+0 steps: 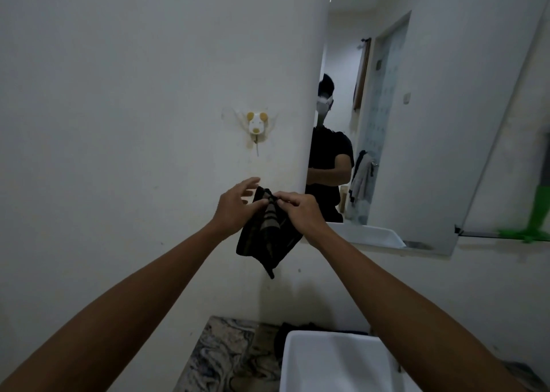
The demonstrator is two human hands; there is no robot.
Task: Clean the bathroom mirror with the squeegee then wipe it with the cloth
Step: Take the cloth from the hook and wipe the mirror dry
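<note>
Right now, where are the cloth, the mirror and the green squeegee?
cloth (268,237): head view, on the dark hanging body below the hands.
mirror (431,124): head view, on bare glass right of the person's reflection.
squeegee (540,210): head view, on the green handle at the far right edge.

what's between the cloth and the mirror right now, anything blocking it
Nothing visible. Both hands, left and right, hold the dark cloth up before the wall, just left of the mirror, with open air between them.

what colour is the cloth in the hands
Black with tan stripes, cloth, seen in the head view.
</note>
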